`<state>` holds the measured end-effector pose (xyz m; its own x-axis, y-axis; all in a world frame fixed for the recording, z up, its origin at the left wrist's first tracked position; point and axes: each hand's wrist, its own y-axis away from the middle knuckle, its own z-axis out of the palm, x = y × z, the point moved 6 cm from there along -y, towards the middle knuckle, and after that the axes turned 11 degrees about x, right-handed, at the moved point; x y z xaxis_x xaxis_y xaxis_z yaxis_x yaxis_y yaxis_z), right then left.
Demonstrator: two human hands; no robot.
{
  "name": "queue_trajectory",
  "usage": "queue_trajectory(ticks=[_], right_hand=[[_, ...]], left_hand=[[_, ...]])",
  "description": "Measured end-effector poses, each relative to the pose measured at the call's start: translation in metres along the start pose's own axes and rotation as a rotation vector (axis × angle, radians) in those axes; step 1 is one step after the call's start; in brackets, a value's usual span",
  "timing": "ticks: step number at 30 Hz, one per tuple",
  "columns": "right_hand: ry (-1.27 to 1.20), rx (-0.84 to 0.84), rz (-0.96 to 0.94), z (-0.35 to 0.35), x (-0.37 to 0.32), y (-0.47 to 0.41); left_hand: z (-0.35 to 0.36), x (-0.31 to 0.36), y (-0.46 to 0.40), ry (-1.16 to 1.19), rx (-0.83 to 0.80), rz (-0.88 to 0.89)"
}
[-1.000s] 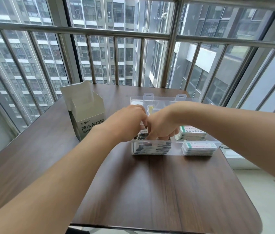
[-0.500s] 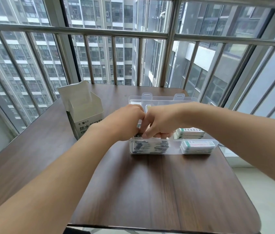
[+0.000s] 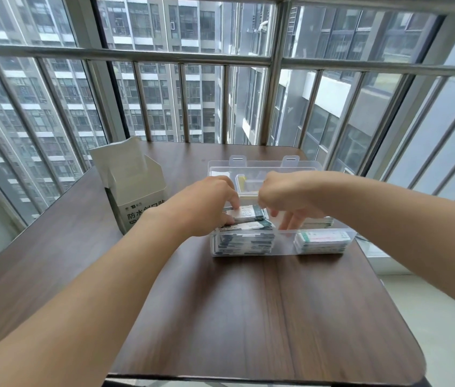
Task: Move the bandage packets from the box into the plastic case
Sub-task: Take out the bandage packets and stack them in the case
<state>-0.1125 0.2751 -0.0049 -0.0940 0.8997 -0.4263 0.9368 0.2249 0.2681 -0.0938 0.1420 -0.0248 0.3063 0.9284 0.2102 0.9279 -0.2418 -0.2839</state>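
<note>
Fingers [image 3: 230,203] of the left hand [image 3: 204,208] curl down and pinch the left end of a small flat bandage packet [image 3: 248,213], its glossy white-and-dark wrapper lying on top of the packed stack. Left of that hand stands the box [image 3: 137,196], pale matt cardboard, rectangular, its top flaps open and dark printed characters on its front. Both sit on the table [image 3: 248,317], smooth dark brown wood grain with a rounded corner. The plastic case [image 3: 285,251] is clear and hard, oblong, its lid tipped back with two tabs. Its left compartment is crammed with packets standing on edge. The right hand [image 3: 290,199] hangs over the middle, fingers spread and pointing down, holding nothing. Further right lie flat white packs with green print [image 3: 322,238].
</note>
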Motion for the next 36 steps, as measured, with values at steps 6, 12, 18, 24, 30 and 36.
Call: queue_trajectory(ticks=[6,12,18,24,30,36], right_hand=[[-0.007,0.006,0.016,0.004,0.004,0.003],[-0.014,0.026,0.031,0.009,0.004,0.002],[0.075,-0.062,0.075,0.015,0.007,0.002],[-0.025,-0.069,0.086,0.015,0.007,0.005],[-0.053,-0.075,0.075,0.008,0.003,0.008],[-0.012,0.026,0.078,0.003,-0.002,0.0]], left_hand=[[0.0,0.0,0.002,-0.015,-0.003,-0.012],[-0.002,0.001,0.001,-0.012,0.04,-0.014],[-0.002,0.0,0.0,0.026,0.06,-0.015],[-0.001,-0.001,0.0,0.039,0.069,-0.022],[-0.002,0.0,0.002,0.04,0.068,-0.014],[-0.001,-0.001,0.0,0.055,0.052,-0.027]])
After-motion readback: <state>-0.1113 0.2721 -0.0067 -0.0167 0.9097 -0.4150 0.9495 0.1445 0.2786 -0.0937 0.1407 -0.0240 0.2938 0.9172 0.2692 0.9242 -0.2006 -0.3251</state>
